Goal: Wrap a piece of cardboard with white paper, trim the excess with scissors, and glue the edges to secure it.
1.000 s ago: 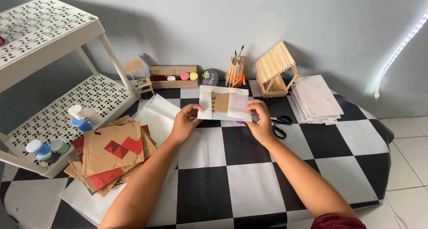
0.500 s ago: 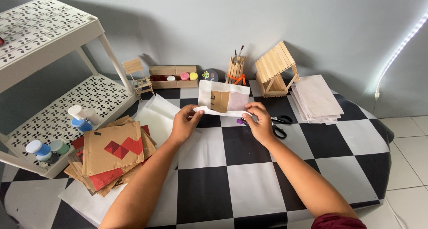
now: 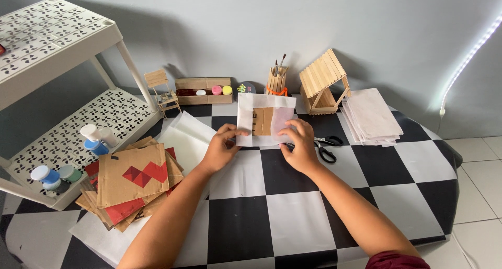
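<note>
left hand (image 3: 222,149) pinches paper sheet (image 3: 264,118) lower-left edge | right hand (image 3: 299,146) grips lower-right, possibly overlapping scissors (image 3: 324,145) | near checkered tabletop (image 3: 293,216) open

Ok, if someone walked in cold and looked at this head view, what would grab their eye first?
Probably the two hands at the centre: the left hand and right hand hold up a translucent white sheet with a brown cardboard piece showing through it, above the black-and-white checkered table. Next, the little stick-built house at the back by the wall, and the stack of cardboard with red diamonds at the left.
</note>
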